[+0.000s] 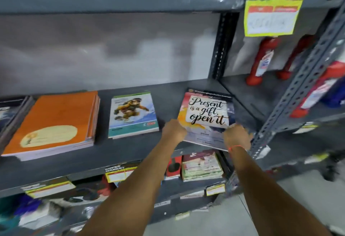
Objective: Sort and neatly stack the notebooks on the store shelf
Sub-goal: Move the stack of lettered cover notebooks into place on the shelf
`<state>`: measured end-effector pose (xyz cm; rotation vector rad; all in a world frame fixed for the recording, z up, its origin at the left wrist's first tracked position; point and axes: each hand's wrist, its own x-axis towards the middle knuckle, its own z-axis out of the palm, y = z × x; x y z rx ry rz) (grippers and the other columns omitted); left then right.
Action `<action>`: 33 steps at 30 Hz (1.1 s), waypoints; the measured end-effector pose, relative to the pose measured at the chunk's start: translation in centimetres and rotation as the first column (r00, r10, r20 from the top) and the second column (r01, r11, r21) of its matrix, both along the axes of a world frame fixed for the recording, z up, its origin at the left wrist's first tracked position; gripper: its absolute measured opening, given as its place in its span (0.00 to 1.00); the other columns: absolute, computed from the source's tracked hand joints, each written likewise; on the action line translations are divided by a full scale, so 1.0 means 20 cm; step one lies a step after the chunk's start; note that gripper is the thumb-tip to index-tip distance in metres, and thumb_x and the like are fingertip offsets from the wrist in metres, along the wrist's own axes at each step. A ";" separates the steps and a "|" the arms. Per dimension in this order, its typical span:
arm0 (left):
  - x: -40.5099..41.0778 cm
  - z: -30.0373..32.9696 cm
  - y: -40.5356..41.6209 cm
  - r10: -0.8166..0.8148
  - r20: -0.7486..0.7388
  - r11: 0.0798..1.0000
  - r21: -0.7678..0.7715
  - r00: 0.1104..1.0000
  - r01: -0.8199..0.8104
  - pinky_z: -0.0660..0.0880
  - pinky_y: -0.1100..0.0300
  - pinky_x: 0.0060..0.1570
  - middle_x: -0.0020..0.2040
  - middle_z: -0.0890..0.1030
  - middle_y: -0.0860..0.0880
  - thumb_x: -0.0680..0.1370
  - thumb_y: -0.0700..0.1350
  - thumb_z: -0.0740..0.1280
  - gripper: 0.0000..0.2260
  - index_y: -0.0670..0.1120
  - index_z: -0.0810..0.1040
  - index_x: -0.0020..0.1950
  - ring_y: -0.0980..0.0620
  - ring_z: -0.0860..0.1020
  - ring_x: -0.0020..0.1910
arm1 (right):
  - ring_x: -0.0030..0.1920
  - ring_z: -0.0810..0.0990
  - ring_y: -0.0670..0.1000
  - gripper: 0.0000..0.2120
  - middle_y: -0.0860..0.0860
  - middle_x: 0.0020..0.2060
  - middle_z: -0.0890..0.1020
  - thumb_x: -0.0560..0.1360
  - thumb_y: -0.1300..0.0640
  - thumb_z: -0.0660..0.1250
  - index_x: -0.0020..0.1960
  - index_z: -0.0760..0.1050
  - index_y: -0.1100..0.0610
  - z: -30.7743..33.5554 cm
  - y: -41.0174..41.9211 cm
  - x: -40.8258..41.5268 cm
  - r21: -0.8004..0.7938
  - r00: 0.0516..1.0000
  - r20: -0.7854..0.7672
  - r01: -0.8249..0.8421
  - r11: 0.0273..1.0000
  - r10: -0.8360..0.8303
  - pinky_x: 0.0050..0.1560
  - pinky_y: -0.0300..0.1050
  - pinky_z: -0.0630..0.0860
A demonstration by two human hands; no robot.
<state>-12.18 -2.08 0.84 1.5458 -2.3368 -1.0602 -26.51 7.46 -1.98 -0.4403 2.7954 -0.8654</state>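
We hold the "Present is a gift" notebook stack at the right end of the grey shelf, left hand on its near-left corner, right hand on its near-right corner, each grip closed on the near edge. The stack lies directly ahead of both hands, long axis running away toward the shelf's back, turned slightly askew, its near edge overhanging the shelf front. Neither hand is clearly nearer. To the left, well apart, sit the cartoon-cover stack and the orange stack. The perforated upright stands just beside the right hand and would, we judge, limit any shift rightward.
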 end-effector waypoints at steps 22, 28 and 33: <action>0.00 0.10 -0.14 0.325 -0.360 0.885 0.443 0.875 -0.146 0.69 0.56 0.47 0.47 0.73 0.38 0.70 0.27 0.62 0.12 0.43 0.71 0.33 0.44 0.72 0.47 | 0.41 0.76 0.52 0.10 0.57 0.43 0.81 0.72 0.63 0.68 0.34 0.70 0.61 0.11 0.12 -0.20 -0.408 0.680 0.728 0.329 0.852 0.086 0.37 0.39 0.76; 0.31 0.23 -0.28 0.412 -0.450 0.865 0.465 0.792 -0.186 0.73 0.53 0.47 0.44 0.74 0.39 0.69 0.26 0.61 0.10 0.40 0.71 0.35 0.43 0.74 0.45 | 0.34 0.74 0.49 0.09 0.54 0.35 0.75 0.71 0.66 0.67 0.34 0.71 0.59 0.26 -0.06 0.02 -0.603 0.690 0.656 0.236 0.762 0.306 0.19 0.31 0.72; 0.87 0.30 -0.42 0.515 -0.521 0.841 0.459 0.680 -0.285 0.68 0.64 0.30 0.35 0.72 0.43 0.69 0.25 0.59 0.13 0.42 0.70 0.33 0.48 0.71 0.33 | 0.18 0.78 0.45 0.09 0.50 0.18 0.79 0.68 0.70 0.68 0.33 0.72 0.61 0.36 -0.36 0.49 -0.692 0.621 0.639 0.208 0.691 0.453 0.19 0.31 0.71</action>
